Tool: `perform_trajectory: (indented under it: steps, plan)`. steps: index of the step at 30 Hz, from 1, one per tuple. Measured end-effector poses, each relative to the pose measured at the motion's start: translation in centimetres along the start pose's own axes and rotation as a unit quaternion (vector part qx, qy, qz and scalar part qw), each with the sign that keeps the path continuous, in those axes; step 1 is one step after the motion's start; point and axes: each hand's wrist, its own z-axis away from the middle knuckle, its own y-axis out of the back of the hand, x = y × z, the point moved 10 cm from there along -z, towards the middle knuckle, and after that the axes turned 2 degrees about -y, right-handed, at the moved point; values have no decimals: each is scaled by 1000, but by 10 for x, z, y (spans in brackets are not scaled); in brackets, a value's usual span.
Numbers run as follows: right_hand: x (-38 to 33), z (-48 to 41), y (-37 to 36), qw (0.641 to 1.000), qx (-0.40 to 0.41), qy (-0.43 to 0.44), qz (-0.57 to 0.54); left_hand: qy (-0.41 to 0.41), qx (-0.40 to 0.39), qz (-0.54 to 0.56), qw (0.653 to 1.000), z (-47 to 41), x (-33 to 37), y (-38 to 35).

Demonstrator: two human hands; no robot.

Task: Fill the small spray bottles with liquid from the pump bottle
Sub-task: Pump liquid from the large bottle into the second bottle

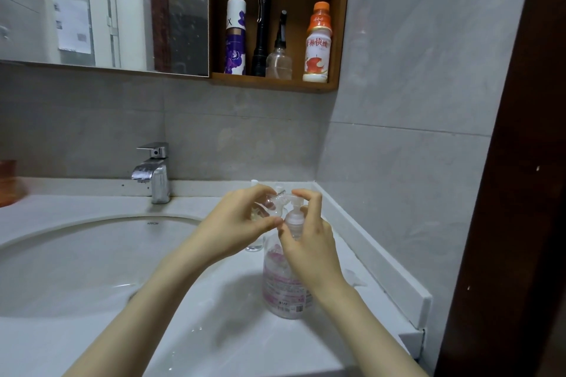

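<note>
A clear pump bottle (283,288) with a pink label stands upright on the white counter, right of the basin. My right hand (309,242) wraps its neck, with the index finger resting on top of the white pump head (295,202). My left hand (235,223) holds a small clear spray bottle (275,203) tilted, its open mouth at the pump's nozzle. Another small clear bottle (254,243) stands on the counter behind my left hand, mostly hidden.
The white basin (92,260) fills the left, with a chrome tap (153,171) behind it. A raised counter edge (382,257) runs along the right wall. A wooden shelf (275,82) above holds several bottles and a torch. Water drops lie on the near counter.
</note>
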Motion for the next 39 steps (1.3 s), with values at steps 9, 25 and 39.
perform_trajectory:
  steps: [9, 25, 39]
  plan:
    - [-3, -4, 1, 999, 28, 25, -26, 0, 2, 5, 1000, 1, -3, -1]
    - [-2, -71, 17, 989, -35, -140, -4, 36, -9, -3, 999, 1, 0, -2]
    - [18, -64, -35, 903, -320, -271, 97, 28, -14, 10, 999, 0, 1, -2]
